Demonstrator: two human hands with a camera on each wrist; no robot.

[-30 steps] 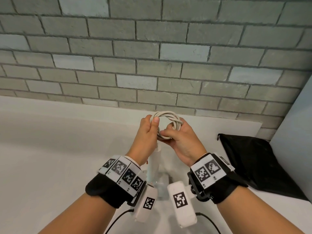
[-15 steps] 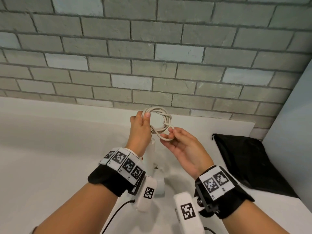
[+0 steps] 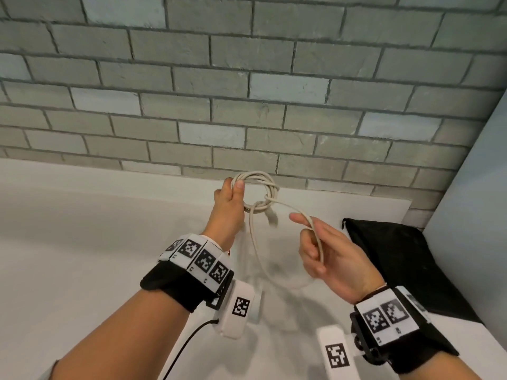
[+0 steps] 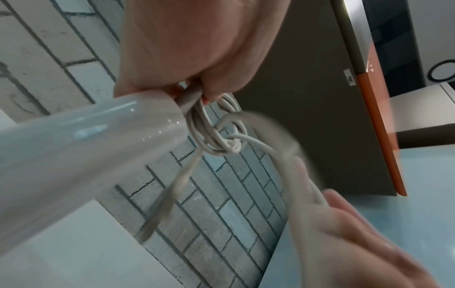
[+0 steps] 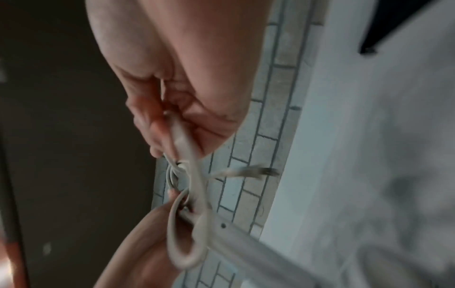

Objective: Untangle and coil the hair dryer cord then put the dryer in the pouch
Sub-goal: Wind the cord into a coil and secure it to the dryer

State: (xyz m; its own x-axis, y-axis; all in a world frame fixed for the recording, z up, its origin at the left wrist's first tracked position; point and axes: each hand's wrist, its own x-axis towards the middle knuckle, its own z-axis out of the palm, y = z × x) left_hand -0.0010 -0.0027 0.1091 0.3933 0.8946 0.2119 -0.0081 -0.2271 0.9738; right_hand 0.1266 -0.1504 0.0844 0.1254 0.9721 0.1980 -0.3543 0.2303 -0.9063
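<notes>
Hands around coiled cord

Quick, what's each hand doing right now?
Left hand: grips the coiled cord.
Right hand: holds a loose cord loop.

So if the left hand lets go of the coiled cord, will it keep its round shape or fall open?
Probably it falls open. The cord looks thin and floppy: the loose strand to the right hand sags in a curve. The loops seem to be held together mainly by the left hand and one wrap. It also looks smooth, so it may slip.
</notes>
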